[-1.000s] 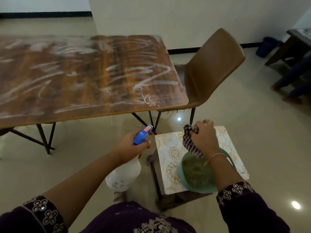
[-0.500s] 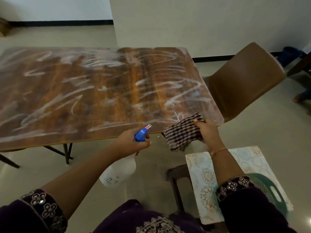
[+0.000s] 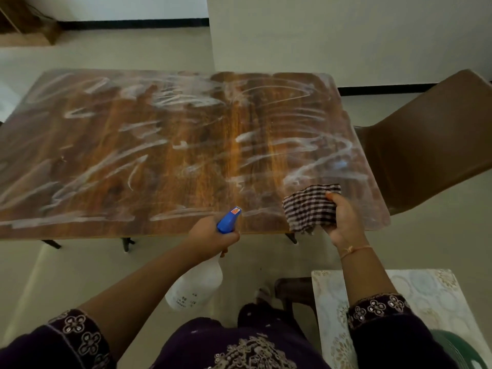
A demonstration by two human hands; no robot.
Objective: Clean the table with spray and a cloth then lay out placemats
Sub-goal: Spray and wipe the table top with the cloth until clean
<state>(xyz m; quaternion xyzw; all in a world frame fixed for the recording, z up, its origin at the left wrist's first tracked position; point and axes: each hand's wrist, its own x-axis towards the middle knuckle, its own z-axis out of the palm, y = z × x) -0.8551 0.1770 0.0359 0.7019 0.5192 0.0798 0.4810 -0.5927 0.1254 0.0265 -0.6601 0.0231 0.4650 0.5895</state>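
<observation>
A person's left hand (image 3: 210,237) gripped a spray bottle (image 3: 197,283) while the right hand (image 3: 342,219) clutched a checked cloth (image 3: 308,206) over the streaked table (image 3: 159,155)'s near corner; firm overlapping wipes would likely clear the streaks best.

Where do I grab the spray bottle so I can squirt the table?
Grip the spray bottle by its neck, under the blue trigger head, from behind, as the left hand does. The white body is wide and round; the nozzle points toward the table.
</observation>
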